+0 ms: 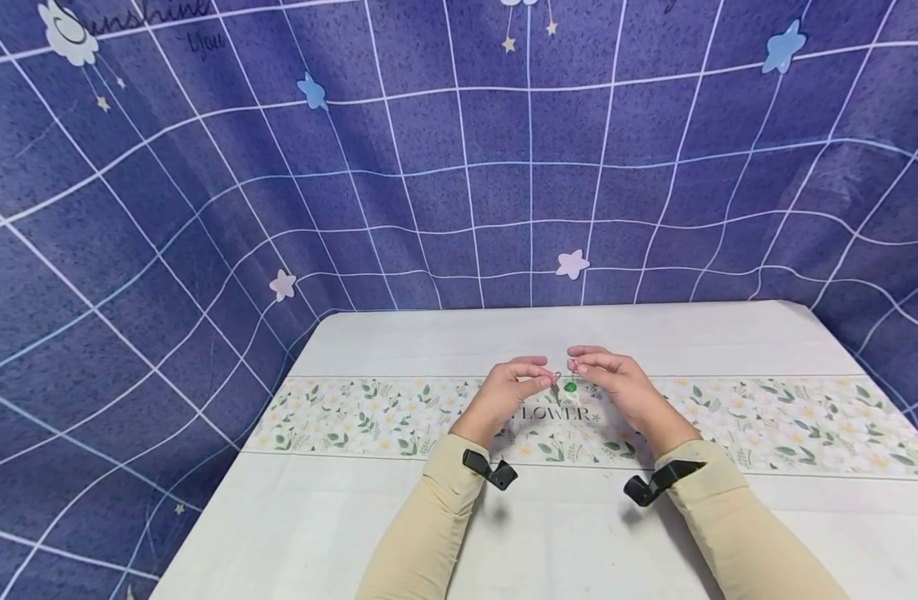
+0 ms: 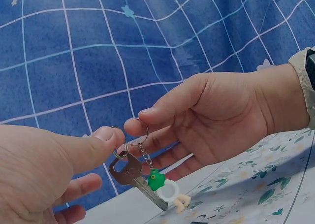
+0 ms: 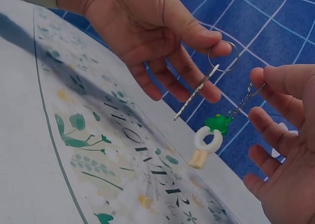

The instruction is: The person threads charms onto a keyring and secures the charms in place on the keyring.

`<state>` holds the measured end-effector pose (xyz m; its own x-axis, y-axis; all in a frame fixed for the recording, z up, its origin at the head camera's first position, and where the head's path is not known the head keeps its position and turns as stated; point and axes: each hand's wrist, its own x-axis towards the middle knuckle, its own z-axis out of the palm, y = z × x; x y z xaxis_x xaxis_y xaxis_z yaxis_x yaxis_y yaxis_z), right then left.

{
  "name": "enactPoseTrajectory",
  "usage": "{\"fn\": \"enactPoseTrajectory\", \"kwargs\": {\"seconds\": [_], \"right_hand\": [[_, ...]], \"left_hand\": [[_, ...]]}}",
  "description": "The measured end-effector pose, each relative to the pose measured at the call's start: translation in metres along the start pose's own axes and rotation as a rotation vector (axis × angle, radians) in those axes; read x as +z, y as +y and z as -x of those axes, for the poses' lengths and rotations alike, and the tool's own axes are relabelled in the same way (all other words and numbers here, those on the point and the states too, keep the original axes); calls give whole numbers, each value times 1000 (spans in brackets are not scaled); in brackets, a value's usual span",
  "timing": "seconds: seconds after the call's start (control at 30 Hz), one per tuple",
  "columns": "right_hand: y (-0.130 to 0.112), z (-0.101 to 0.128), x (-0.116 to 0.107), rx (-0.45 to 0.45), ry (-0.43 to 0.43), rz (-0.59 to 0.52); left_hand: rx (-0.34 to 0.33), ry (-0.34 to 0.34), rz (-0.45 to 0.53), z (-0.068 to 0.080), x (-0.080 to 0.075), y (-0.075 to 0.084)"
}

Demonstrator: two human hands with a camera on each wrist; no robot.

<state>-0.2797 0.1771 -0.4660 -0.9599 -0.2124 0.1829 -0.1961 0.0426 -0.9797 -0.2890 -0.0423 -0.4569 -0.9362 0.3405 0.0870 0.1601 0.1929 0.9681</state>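
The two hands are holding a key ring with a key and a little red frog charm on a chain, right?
Almost. The frog charm is green, not red, as the left wrist view shows. The rest holds: the left hand and the right hand hold the key ring, with the key and the charm's chain hanging from it.

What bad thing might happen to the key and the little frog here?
The left hand only pinches the key ring, so the key might slip off and drop onto the table. The right hand holds just the thin chain, so the frog charm could swing loose or fall.
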Motion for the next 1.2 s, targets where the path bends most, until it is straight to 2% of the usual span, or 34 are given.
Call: {"fn": "enactPoseTrajectory", "kwargs": {"seconds": [0.2,0.63,0.83,1.2], "right_hand": [[-4,1,3,-25,6,7],[-7,1,9,-60,15,-34],[-7,2,11,-88,1,-39],[-8,2,14,-86,-1,-35]], "left_hand": [[58,-3,-5,1,-1,5],[34,6,19,6,1,17],[20,-5,21,6,0,17],[8,-9,35,6,-1,19]]}}
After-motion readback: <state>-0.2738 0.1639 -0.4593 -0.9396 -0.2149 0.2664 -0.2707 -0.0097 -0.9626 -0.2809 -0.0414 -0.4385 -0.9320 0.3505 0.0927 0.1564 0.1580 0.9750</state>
